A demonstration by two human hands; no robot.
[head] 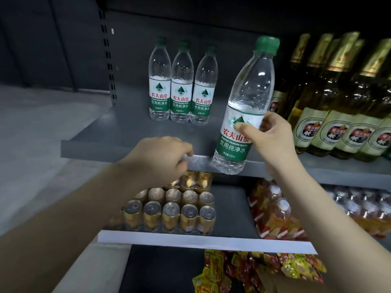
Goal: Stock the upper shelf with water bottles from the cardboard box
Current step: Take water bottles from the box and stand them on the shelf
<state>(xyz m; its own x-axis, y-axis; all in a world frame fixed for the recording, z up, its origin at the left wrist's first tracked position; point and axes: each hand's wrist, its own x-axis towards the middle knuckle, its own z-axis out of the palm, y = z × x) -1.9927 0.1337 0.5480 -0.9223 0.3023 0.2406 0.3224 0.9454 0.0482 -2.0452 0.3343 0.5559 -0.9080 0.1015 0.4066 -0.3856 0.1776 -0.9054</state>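
Right hand (pixel 273 140) gripped a water bottle (pixel 245 106) by its label, tilted, just above the upper shelf (pixel 118 134) front edge. Left hand (pixel 160 159) loosely curled, held nothing. Three bottles (pixel 182 85) stood at the shelf's rear.

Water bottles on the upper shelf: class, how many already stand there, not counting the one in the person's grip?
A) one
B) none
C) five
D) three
D: three water bottles stand in a row at the back of the upper shelf, while the right hand holds a fourth bottle in front of it.
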